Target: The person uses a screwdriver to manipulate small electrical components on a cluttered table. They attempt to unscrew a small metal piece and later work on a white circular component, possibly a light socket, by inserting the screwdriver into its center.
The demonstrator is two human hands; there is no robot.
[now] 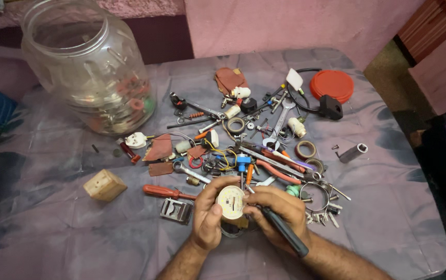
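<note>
The table [388, 218] has open cloth along its left edge and near-left corner, broken only by a wooden block [104, 185] and a red-handled screwdriver [167, 192]. The right edge is mostly bare past a metal socket [353, 152]. A heap of small tools and parts [254, 140] blocks the middle (wires, pliers, tape rolls), and a big clear jar [89, 65] fills the far-left corner.

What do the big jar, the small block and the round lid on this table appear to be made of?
Jar: clear plastic, probably; see-through, moulded ribs.
Block: pale wood, unpainted, matt.
Lid: red plastic, apparently; smooth, even colour.
</note>
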